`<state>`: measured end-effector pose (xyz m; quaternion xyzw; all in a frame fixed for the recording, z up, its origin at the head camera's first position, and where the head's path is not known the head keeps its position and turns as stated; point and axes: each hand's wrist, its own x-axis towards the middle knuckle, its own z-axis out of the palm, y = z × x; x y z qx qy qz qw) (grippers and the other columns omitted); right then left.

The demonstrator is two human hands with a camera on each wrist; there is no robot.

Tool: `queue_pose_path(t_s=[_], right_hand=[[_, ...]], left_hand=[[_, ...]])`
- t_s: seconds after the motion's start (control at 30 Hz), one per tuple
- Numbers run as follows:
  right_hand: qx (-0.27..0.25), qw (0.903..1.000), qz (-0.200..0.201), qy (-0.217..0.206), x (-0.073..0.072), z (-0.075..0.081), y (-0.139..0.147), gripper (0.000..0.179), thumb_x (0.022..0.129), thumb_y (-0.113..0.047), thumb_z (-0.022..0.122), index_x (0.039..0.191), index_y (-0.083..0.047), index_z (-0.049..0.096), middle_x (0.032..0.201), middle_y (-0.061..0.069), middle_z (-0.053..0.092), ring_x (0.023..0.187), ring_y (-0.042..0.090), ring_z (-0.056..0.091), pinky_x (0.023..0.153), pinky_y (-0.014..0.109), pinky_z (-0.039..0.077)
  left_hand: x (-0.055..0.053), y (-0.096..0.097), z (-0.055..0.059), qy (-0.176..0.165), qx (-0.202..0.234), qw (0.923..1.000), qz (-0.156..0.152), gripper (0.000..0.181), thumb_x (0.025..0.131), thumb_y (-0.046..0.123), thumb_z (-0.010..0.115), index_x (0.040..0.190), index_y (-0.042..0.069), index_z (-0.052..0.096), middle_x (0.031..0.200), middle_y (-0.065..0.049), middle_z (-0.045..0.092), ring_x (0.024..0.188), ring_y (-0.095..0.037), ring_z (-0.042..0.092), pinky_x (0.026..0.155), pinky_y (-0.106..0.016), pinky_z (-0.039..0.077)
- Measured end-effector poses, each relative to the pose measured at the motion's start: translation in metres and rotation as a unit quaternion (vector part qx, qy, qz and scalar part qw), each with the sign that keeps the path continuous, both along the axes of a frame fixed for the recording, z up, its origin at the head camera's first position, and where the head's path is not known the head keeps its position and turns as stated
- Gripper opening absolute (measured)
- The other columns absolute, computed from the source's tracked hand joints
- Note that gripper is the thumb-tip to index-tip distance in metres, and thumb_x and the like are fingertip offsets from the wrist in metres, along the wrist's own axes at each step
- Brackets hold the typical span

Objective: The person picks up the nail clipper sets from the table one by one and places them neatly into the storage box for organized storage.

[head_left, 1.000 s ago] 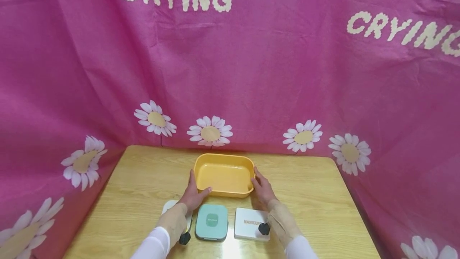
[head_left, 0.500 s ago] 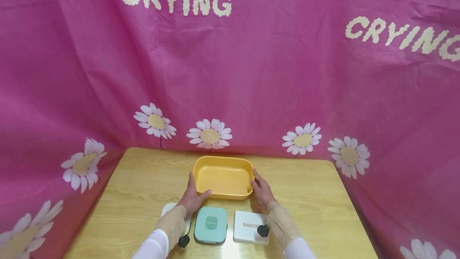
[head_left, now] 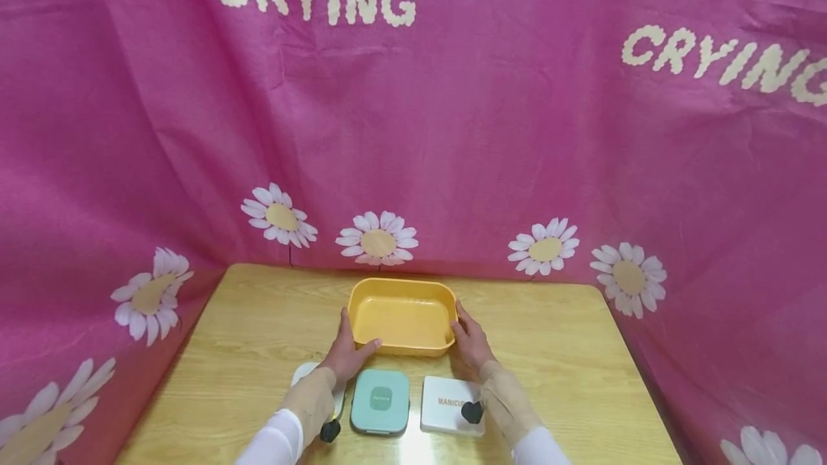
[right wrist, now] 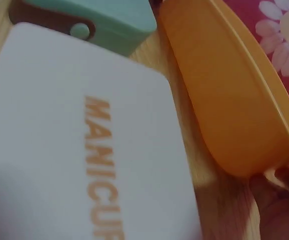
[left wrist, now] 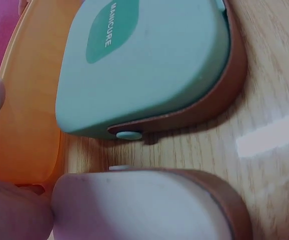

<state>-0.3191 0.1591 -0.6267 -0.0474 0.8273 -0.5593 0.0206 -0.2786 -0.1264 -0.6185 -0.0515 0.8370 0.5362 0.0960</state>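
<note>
A yellow plastic tray (head_left: 403, 320) with rounded corners and nothing inside sits toward the back of the wooden table. My left hand (head_left: 345, 356) grips its left end, fingers along the side and thumb at the front rim. At the other end, my right hand (head_left: 474, 343) holds the right side near the front corner. In front of the tray lie three flat cases: a white one (left wrist: 134, 207) partly under my left wrist, a mint-green one (head_left: 380, 402) in the middle, and a white one lettered MANICURE (right wrist: 92, 125) by my right wrist. Brown straps edge the left and middle cases.
The table (head_left: 555, 372) is light wood. A pink curtain (head_left: 452, 128) printed with daisies hangs around its back and sides. Dark wrist-camera pieces (head_left: 330, 430) show beside the wrists, and white sleeves cover the forearms.
</note>
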Motion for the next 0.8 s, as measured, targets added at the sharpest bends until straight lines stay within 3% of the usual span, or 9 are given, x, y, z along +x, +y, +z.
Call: queue_pose_path(t_s=[0.23,0.53,0.8], right_hand=[[-0.021,0.9991,-0.035,-0.01,0.005,0.003,-0.001,0.053,0.108,0.001,0.043,0.159,0.007,0.032,0.164,0.029,0.032,0.152,0.049,0.028,0.124,0.057,0.023],[-0.064,0.9976,-0.003,-0.025,0.002,0.004,-0.004,0.055,0.109,0.001,0.039,0.162,0.007,0.024,0.162,0.035,0.029,0.148,0.051,0.034,0.118,0.059,0.033],[-0.041,0.9991,-0.009,-0.01,0.001,0.0,-0.006,0.053,0.11,0.0,0.04,0.16,0.01,0.027,0.16,0.036,0.034,0.148,0.05,0.035,0.119,0.058,0.033]], left_hand=[[0.0,0.002,-0.007,0.004,-0.012,0.9999,-0.004,0.114,0.097,0.037,0.073,0.165,0.001,-0.011,0.173,-0.028,0.002,0.158,-0.046,0.011,0.127,-0.06,0.013],[0.0,-0.005,0.008,0.002,-0.051,0.9987,0.004,0.112,0.097,0.041,0.072,0.166,-0.001,-0.006,0.172,-0.029,0.009,0.157,-0.047,0.016,0.126,-0.058,0.017],[0.001,-0.005,0.003,-0.008,-0.041,0.9991,0.012,0.113,0.097,0.046,0.069,0.166,0.002,-0.009,0.173,-0.027,0.005,0.158,-0.046,0.015,0.126,-0.059,0.017]])
